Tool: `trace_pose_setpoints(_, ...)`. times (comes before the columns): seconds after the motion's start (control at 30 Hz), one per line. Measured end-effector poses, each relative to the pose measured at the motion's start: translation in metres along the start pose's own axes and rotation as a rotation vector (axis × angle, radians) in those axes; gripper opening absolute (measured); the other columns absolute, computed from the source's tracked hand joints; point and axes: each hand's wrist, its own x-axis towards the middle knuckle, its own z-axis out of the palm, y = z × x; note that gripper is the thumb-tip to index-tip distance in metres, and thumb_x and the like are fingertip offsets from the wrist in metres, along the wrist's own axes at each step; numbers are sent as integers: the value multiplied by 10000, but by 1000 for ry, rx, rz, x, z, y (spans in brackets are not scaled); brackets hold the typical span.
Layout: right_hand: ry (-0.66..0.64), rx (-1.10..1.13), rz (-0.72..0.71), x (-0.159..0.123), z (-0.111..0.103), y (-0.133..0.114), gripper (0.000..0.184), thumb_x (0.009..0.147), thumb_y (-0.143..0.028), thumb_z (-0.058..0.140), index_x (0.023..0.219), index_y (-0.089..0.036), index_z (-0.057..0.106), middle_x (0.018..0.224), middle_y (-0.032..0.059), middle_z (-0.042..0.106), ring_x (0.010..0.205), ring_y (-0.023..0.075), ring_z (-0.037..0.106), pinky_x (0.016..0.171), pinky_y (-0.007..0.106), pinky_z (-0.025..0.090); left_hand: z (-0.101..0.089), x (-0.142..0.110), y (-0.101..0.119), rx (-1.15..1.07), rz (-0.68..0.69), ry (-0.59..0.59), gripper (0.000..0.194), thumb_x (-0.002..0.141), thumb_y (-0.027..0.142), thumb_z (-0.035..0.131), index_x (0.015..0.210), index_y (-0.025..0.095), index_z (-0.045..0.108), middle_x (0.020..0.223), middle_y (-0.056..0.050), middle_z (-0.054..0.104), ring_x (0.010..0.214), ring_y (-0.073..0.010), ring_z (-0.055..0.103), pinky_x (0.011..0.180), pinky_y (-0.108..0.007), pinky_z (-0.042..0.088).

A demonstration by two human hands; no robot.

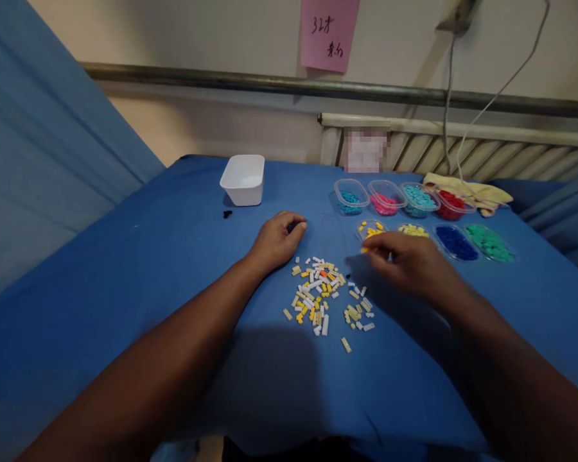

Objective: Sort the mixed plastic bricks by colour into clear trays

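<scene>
My right hand [404, 260] is over the right side of the table, its thumb and fingertips pinching a small yellow toy brick [365, 249]. Just behind those fingertips stands a clear tub of yellow bricks [372, 226], partly hidden by the hand. My left hand [277, 239] rests on the blue cloth with loosely curled fingers and a gap by the thumb; nothing shows in it. In front of both hands lies a loose pile of small bricks [313, 292] in white, cream and yellow, with an orange brick [324, 273] among them.
Clear tubs of teal [350, 204], pink [384, 205], turquoise [419, 197], red [451, 203], pale yellow [414, 229], dark blue [456, 242] and green bricks [490, 242] stand at right. A white container [247, 192] and black pieces [227, 214] are at back left. A yellow cloth [481, 191] lies behind.
</scene>
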Motion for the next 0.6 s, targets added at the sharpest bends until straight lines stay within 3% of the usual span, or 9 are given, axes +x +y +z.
trace_pose_setpoints(0.07, 132, -94, 112, 9, -2, 32, 272, 963, -302, 662, 1152, -195, 827, 958, 80, 833, 803, 238, 752, 775, 360, 561, 0, 0, 0, 1, -9, -4, 252, 1000, 331, 620, 1124, 208, 802, 1164, -71, 800, 1094, -245, 749, 1032, -406, 585)
trace_pose_setpoints(0.2, 165, -193, 156, 24, 9, 70, 311, 969, -299, 642, 1174, -172, 837, 1111, 138, 846, 948, 300, 791, 884, 424, 600, 0, 1, -1, 10, -1, -3, 256, 1005, 337, 614, 1128, 210, 799, 1154, -71, 799, 1102, -248, 747, 1046, -413, 581)
trace_pose_setpoints(0.37, 117, -251, 125, 31, 24, 73, 347, 1004, -273, 612, 1251, -167, 831, 1239, 155, 833, 1126, 347, 784, 1004, 471, 598, -1, 1, -2, 5, 29, -8, 254, 1006, 339, 609, 1105, 199, 798, 1152, -76, 803, 1104, -249, 747, 1050, -407, 575)
trace_pose_setpoints(0.6, 97, -267, 124, 26, 21, 69, 339, 1013, -248, 597, 1236, -178, 843, 1245, 145, 834, 1130, 318, 792, 1019, 434, 601, 1, 1, -5, -5, 33, -2, 248, 1003, 340, 610, 1090, 207, 800, 1144, -76, 806, 1100, -253, 748, 1038, -418, 579)
